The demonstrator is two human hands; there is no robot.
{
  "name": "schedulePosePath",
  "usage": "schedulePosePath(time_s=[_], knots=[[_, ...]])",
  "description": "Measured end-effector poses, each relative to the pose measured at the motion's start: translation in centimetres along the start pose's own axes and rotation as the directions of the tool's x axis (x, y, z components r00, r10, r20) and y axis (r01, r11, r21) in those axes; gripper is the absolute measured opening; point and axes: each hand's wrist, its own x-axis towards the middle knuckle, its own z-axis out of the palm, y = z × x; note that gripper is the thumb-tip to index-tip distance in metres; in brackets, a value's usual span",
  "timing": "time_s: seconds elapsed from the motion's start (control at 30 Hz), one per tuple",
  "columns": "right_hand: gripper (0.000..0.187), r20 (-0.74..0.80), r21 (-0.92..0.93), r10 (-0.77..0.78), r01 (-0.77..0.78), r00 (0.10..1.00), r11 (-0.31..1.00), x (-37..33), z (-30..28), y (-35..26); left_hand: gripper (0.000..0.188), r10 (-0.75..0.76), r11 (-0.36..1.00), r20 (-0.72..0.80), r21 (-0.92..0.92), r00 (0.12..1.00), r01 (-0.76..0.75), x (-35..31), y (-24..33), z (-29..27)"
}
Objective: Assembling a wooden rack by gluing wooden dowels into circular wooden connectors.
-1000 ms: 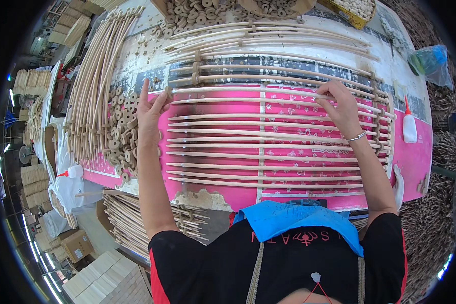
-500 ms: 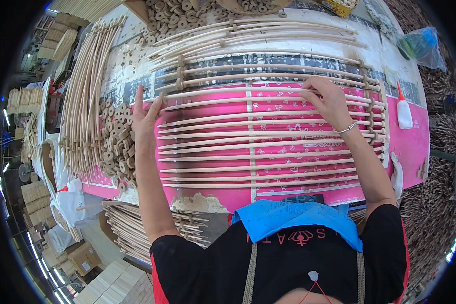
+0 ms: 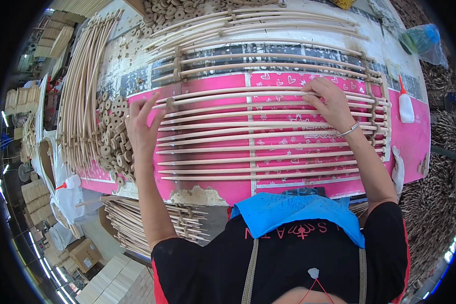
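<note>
Tapered wooden rods (image 3: pixel 207 135) lie side by side across the pink table cover, pointed ends to the left. My right hand (image 3: pixel 329 101) is closed in a pinch on a wooden rod (image 3: pixel 268 88) near the far side of this row. At that rod's left end sits a brown ring (image 3: pixel 170 103), around the tips of the rods there. Just left of the ring is my left hand (image 3: pixel 143 119), fingers apart and curved, with nothing seen in them. Brown rings (image 3: pixel 374 109) also join the rods near their right ends.
Loose brown rings (image 3: pixel 115 137) are heaped beside my left forearm, next to a stack of rods (image 3: pixel 83 96). Farther back lie more rods with rings (image 3: pixel 177 63) and another ring pile (image 3: pixel 172 12). A white glue bottle with a red nozzle (image 3: pixel 405 107) lies at the right.
My left hand has drawn back from the rod tips, its fingers curling more. A brown ring now shows on the tips where the fingers were. My right hand keeps its pinch.
</note>
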Motion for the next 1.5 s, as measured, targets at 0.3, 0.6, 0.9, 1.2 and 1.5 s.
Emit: schedulePosePath(time_s=[0.3, 0.6, 0.9, 1.2, 1.5], knots=[[0.016, -0.024, -0.052, -0.042, 0.041, 0.999, 0.998, 0.0, 0.4, 0.0, 0.034, 0.146, 0.989, 0.02, -0.005, 0.989, -0.146, 0.2, -0.2, 1.7], [0.014, -0.107, -0.172, -0.228, 0.208, 0.968, 0.963, 0.5, 2.2, 1.7, 0.033, 0.247, 0.958, 0.027, -0.156, 0.969, -0.24, 0.8, -3.0, 2.9], [0.015, -0.102, -0.239, -0.168, 0.139, 0.981, 0.961, -0.1, 2.1, 1.7, 0.033, 0.265, 0.952, 0.023, -0.162, 0.964, -0.258, 1.1, -0.9, 3.2], [0.012, -0.092, -0.226, -0.148, 0.124, 0.985, 0.966, 0.2, 1.7, 1.7, 0.033, 0.224, 0.965, 0.043, -0.149, 0.974, -0.215, 1.1, -0.2, 2.9], [0.013, -0.261, -0.174, -0.245, 0.204, 0.934, 0.963, 1.8, 0.5, 1.3, 0.032, 0.204, 0.966, -0.019, -0.16, 0.979, -0.205, 2.4, -0.7, 1.2]])
